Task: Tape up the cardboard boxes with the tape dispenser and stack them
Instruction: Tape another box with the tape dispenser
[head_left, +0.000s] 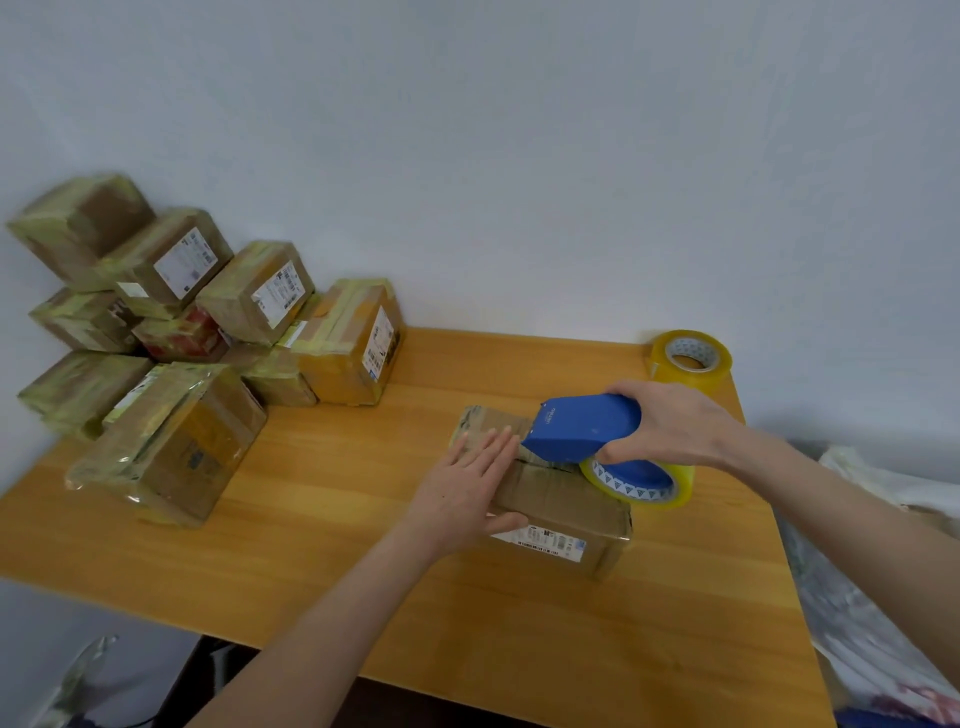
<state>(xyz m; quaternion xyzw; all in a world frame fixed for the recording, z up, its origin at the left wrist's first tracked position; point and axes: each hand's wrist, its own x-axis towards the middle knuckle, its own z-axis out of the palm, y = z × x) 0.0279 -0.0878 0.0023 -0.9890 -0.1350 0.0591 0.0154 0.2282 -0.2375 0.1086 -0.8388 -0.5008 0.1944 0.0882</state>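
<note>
Cardboard box (563, 501) lies mid-right on the wooden table (337, 519), flaps down (contents not visible), with a shipping label (548, 540) on its near side. Left hand (462, 493) presses flat on the box top, fingers straight and together. Right hand (670, 426) grips the blue tape dispenser (582, 428), whose nose touches the box top just beside the left fingertips. Taped boxes (171, 322) are stacked against the wall, far left. A spare tape roll (688, 358) sits at the far right corner.
</note>
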